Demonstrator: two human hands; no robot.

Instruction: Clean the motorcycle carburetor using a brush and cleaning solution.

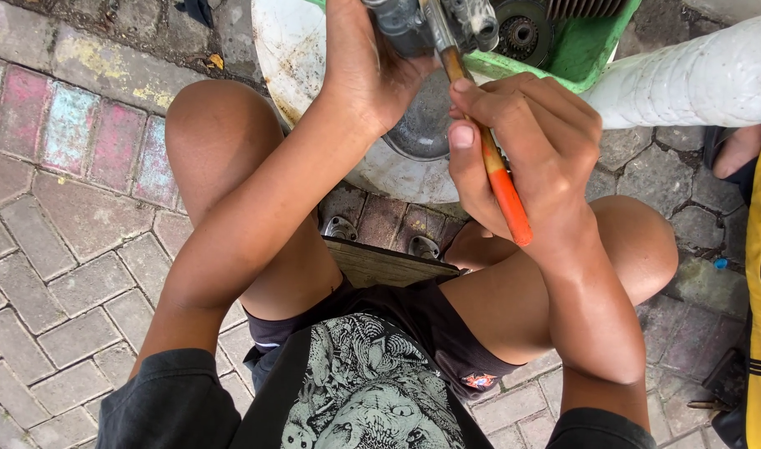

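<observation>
Right hand (522, 145) fingers clamp an orange-handled brush (501, 183); left hand (368, 66) fingers grip a grey metal part (405, 21).

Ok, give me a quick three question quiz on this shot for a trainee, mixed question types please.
1. True or false: the right hand holds an orange-handled tool.
2. What does the left hand grip? A) grey metal part B) brick C) wooden board
3. What does the ground consist of?

Key
1. True.
2. A, the grey metal part, held over a white basin.
3. Paving bricks.
</observation>
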